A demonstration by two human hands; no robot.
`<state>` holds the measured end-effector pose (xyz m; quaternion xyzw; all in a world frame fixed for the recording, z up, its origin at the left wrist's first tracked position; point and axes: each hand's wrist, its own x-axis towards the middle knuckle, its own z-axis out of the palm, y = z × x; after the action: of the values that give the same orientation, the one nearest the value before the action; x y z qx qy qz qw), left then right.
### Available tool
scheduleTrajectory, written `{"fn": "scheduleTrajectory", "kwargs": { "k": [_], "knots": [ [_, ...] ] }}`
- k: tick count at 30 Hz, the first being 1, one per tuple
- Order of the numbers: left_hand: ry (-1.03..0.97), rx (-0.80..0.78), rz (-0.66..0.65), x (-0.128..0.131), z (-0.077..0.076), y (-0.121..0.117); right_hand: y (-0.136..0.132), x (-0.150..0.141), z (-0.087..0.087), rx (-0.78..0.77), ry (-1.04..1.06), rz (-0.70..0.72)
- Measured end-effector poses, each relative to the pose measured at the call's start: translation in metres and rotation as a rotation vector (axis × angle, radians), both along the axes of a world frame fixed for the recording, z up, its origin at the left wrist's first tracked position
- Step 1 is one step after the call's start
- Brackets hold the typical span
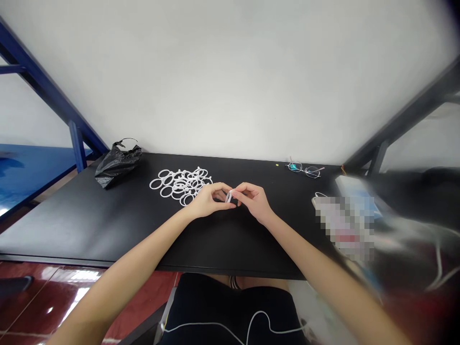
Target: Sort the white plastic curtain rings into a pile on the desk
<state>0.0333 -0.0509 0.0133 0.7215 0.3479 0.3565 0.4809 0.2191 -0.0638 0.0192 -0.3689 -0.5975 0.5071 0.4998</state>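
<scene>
My left hand (208, 200) and my right hand (253, 199) meet over the middle of the black table (108, 220), fingers pinched together on one small white plastic ring (228, 196) held between them. A small dark piece sits against that ring by my right fingertips; I cannot make out what it is. Just left of my left hand lies a loose pile of several white plastic rings (181, 184), flat on the tabletop.
A crumpled black plastic bag (117, 163) lies at the table's back left. Eyeglasses (304, 168) rest at the back right near the white wall. A phone with a white cable (338, 211) lies at the right. Blue metal frame bars (77, 143) stand left.
</scene>
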Motion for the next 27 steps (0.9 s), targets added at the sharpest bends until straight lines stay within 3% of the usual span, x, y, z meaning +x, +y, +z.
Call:
{"fn": "scheduleTrajectory", "kwargs": {
  "k": [9, 12, 15, 19, 23, 27],
  "knots": [
    [0.02, 0.02, 0.0, 0.0, 0.001, -0.001, 0.0, -0.001, -0.004, -0.021, 0.004, -0.013],
    [0.085, 0.158, 0.039, -0.001, 0.001, 0.001, 0.002, -0.001, -0.007, -0.043, 0.0, -0.027],
    [0.263, 0.425, 0.2, -0.009, 0.001, 0.007, 0.004, 0.0, -0.01, -0.082, 0.011, -0.063],
    [0.552, 0.62, 0.602, -0.031, 0.009, 0.016, 0.007, 0.001, -0.011, -0.117, 0.023, -0.133],
    [0.91, 0.532, 0.858, -0.057, 0.02, 0.021, 0.008, 0.002, -0.01, -0.125, 0.025, -0.151],
    [1.117, 0.369, 0.874, -0.068, 0.017, 0.024, 0.007, 0.002, -0.012, -0.129, 0.007, -0.141]
  ]
}}
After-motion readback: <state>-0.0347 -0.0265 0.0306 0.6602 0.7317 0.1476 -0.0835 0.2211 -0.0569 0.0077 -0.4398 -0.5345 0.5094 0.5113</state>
